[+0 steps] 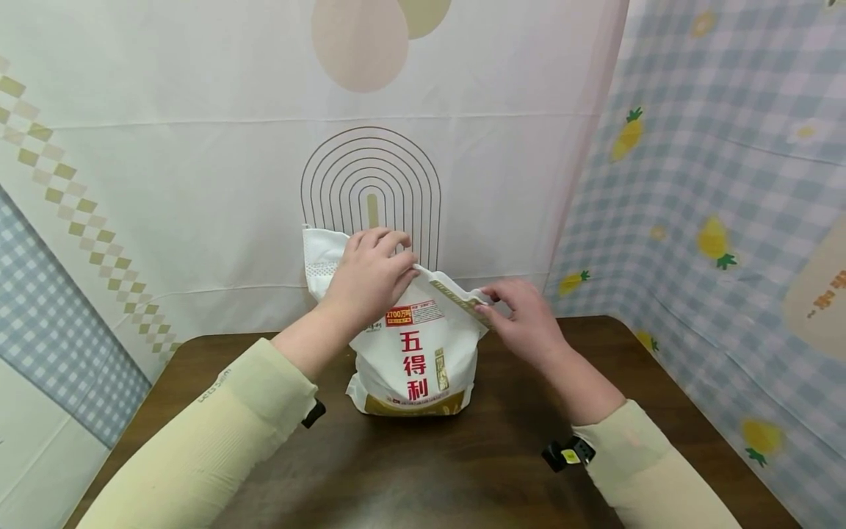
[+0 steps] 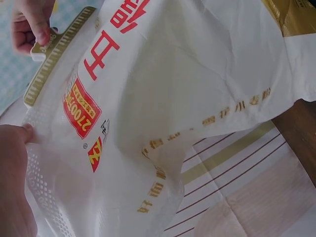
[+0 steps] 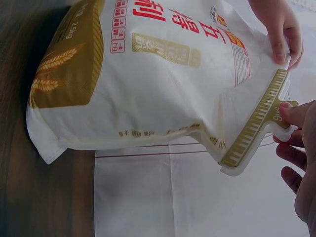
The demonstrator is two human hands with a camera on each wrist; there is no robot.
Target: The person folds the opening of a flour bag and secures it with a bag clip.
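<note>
Sleeves (image 1: 198, 441) pale yellow, at eight and four o'clock of the head view. Black wrist devices (image 1: 568, 453) just beyond each cuff. Dark brown tabletop (image 1: 410, 477) at six o'clock, beneath the forearms. Right hand (image 1: 525, 316) toward three o'clock of the bag, thumb and fingers pinched together on the tab of a gold-and-white clip (image 3: 254, 121); other fingers loosely bent. Left hand (image 1: 375, 268) at eleven o'clock of the bag, thumb and fingers brought together on the top edge, just beside the clip's far end. Clip lengthwise along the slanted top edge, from the right hand's fingertips toward ten o'clock; firmness of its bite on the bag impossible to tell. White printed bag (image 1: 383, 360) standing on the tabletop, at six o'clock of the left hand and nine o'clock of the right; red characters down the front, gold band with wheat ears at the base, one top corner projecting toward ten o'clock, past the left hand. Behind, at twelve o'clock, white cloth (image 1: 198, 184) with a line-drawn arch (image 1: 370, 169); from one to four o'clock, blue-checked cloth (image 1: 667, 184) with printed pineapples (image 1: 714, 239).
</note>
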